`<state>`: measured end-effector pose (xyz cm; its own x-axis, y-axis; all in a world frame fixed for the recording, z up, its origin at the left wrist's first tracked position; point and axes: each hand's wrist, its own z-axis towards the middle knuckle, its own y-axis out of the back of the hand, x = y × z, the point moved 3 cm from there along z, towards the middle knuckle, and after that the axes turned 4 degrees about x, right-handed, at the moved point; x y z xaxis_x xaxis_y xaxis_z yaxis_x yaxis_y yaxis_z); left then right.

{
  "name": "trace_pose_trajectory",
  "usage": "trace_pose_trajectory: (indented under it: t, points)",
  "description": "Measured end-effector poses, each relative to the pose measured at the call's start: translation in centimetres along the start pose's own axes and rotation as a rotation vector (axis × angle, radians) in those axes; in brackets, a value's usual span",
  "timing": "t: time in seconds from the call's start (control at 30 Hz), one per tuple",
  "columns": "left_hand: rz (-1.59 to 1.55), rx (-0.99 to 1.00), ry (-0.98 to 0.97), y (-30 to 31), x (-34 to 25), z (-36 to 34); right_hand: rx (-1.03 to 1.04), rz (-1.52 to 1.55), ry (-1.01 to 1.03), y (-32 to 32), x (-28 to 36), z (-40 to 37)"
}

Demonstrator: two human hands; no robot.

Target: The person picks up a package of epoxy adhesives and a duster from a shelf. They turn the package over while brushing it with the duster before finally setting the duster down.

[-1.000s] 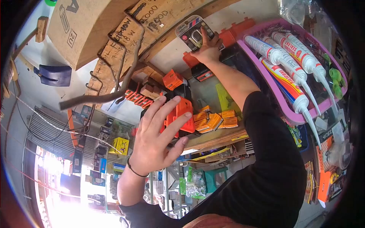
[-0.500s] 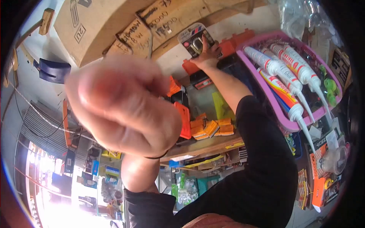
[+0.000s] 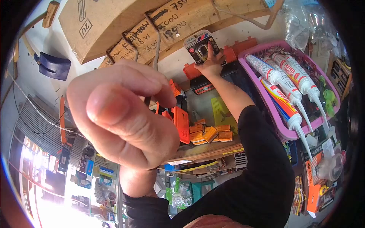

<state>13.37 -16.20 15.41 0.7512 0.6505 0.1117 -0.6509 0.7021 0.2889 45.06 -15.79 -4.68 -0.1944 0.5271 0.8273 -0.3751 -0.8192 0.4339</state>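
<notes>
My left hand [image 3: 125, 114] is very near the camera, its fingers curled and the thumb pressed over them. A small dark edge shows beside the curled fingers, but what they hold is hidden. Farther off, my right hand [image 3: 211, 64] grips a carded blister pack with a padlock [image 3: 202, 48], its fingers over the right side of the card. Behind and beside that pack are orange-red plastic cases [image 3: 243, 46]. Small orange boxes [image 3: 210, 134] lie on the counter below, beside an open orange case [image 3: 181, 124].
A pink basket [image 3: 283, 131] of silicone tubes [image 3: 281, 91] stands to the right. Above is a wooden board [image 3: 167, 30] with handwriting and bent metal rods. A cardboard box [image 3: 99, 26] is at the upper left, with stocked shelves at the lower left.
The view has shifted slightly and is sharper. The padlock pack appears a little lower and farther right, still in my right hand. My left hand stays curled near the camera.
</notes>
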Motion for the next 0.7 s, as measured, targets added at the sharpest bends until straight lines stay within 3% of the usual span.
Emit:
trace_pose_trajectory:
  t: [0.1, 0.7]
  points:
    - [-0.005, 0.013, 0.023, 0.1, -0.1, 0.0, -0.069, -0.048, 0.023, 0.1, 0.1, 0.1]
    - [-0.106, 0.109, 0.052, 0.8, -0.4, -0.1, 0.135, -0.156, -0.119, -0.6, 1.1, 1.9]
